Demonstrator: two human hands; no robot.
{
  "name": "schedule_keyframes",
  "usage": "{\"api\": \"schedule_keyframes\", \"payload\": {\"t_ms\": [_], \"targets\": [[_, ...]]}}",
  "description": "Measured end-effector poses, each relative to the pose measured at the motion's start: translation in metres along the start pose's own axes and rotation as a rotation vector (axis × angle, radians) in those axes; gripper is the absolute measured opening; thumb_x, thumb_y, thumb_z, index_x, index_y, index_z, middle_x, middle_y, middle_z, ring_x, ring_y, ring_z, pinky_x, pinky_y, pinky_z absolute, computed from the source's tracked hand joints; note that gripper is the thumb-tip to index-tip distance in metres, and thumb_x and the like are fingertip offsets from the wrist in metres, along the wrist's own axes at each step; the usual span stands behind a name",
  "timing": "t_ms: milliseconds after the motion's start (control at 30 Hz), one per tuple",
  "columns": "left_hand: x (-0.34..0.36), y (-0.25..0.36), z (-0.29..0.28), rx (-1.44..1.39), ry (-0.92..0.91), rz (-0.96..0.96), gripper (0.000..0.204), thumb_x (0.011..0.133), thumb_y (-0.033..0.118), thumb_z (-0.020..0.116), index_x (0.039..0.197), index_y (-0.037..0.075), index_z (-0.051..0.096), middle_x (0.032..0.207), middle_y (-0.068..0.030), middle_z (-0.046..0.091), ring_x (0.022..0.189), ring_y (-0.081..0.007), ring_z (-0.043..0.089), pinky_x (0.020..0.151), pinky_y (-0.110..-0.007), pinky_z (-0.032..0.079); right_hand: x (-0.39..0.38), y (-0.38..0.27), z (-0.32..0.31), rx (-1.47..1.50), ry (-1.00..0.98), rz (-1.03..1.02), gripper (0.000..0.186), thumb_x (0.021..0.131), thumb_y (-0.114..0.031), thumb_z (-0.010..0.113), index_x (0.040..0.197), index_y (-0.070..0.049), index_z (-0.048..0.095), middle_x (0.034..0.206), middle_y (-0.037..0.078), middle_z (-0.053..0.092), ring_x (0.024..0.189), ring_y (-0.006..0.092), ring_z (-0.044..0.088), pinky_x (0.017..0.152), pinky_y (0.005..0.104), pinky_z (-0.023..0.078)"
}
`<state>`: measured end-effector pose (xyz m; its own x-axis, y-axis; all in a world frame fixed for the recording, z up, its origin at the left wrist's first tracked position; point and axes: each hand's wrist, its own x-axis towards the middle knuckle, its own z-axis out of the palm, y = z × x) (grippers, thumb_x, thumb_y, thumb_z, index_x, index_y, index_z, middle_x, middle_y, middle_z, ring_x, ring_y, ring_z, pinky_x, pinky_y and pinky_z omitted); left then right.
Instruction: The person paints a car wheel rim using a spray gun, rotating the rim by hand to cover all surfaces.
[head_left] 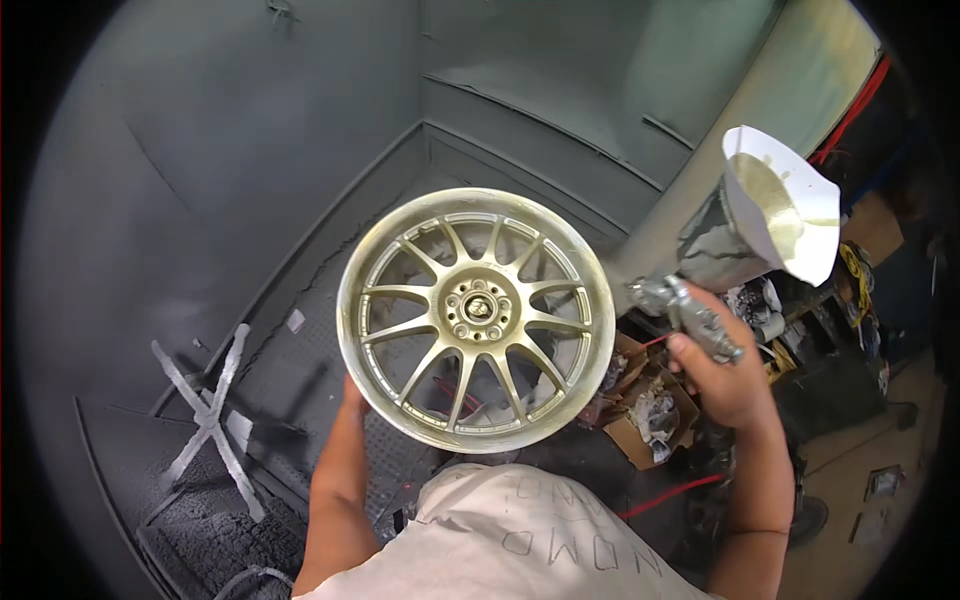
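A multi-spoke alloy wheel (455, 282), coated in pale gold and silver, faces me in the middle. My left hand (354, 396) reaches behind the wheel's lower left edge, its fingers hidden there. At the right, my right hand (722, 370) is wrapped round a metal spray gun (690, 315). The gun's nozzle points left toward the wheel's right edge, a short gap apart, with faint haze between them. Above the gun sits a paint cup (712, 240) topped by a white paper funnel (815, 215) smeared with gold paint.
Grey booth walls (270, 120) stand behind and left. A paint-crusted cross-shaped stand (208, 415) is at the lower left. An open cardboard box (650, 425) of crumpled stuff lies below the gun, near a red hose (675, 493). Cluttered shelves (825, 330) line the right.
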<state>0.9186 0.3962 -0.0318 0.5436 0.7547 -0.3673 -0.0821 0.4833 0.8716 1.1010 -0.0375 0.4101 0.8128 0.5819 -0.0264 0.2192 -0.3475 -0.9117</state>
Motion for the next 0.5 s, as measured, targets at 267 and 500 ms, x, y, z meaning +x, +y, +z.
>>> {"api": "schedule_keyframes", "payload": {"t_ms": [267,500], "targets": [[0.039,0.012,0.042,-0.275,-0.007,-0.039,0.042,0.105,0.036,0.049,0.130,0.004,0.060,0.120,-0.0134,0.069,0.099,-0.0292,0.069,0.085,-0.046,0.059,-0.049,-0.005,-0.058,-0.166,0.017,0.224,0.054,0.089,-0.003,0.064,0.142,-0.001,0.054,0.086,0.003,0.064,0.063,0.0086,0.057,0.055,0.0252,0.046],[-0.043,-0.047,0.053,-0.414,0.065,-0.062,0.041,0.105,0.034,0.050,0.131,0.004,0.059,0.121,-0.0134,0.068,0.100,-0.0289,0.069,0.085,-0.046,0.059,-0.055,-0.011,-0.076,-0.143,-0.233,0.474,0.057,0.086,-0.009,0.070,0.139,0.004,0.055,0.084,0.004,0.065,0.069,0.0114,0.062,0.063,0.0280,0.052]]}}
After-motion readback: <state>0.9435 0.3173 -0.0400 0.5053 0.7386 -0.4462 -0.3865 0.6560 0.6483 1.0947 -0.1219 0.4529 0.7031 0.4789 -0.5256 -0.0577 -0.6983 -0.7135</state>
